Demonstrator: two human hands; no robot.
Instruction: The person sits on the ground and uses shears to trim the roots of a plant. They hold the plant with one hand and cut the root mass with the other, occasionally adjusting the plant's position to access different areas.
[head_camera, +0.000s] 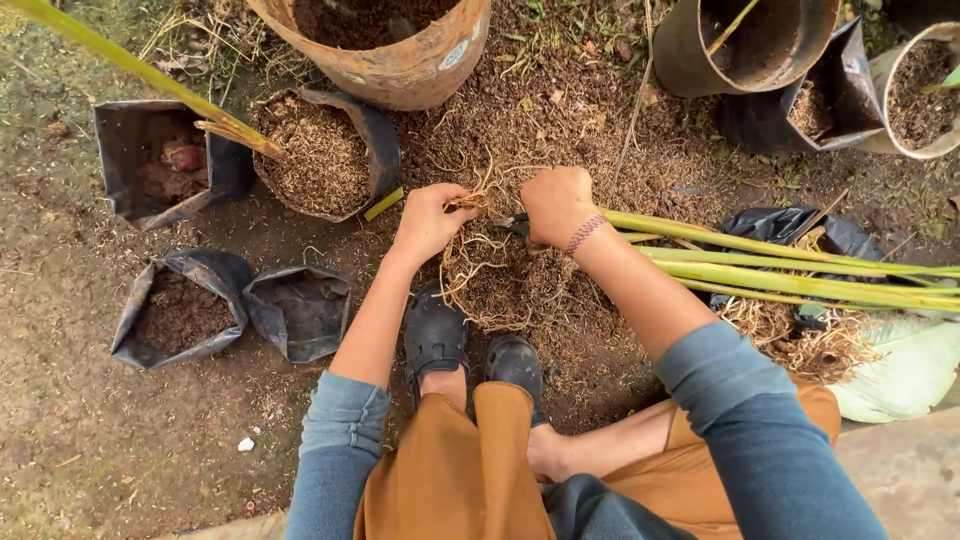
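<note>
A tangled root clump (495, 275) lies on the soil before the clogs (435, 335). A root strand is pinched by the left hand (432, 220); the right hand (556, 205) is fisted on dark shears (512, 225). Strands are best held taut and cut clear of the green stems (760, 262).

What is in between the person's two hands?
Between the left hand and the right hand hangs a clump of pale, tangled roots, with a dark tool tip poking out by the right hand. The head view shows this.
</note>
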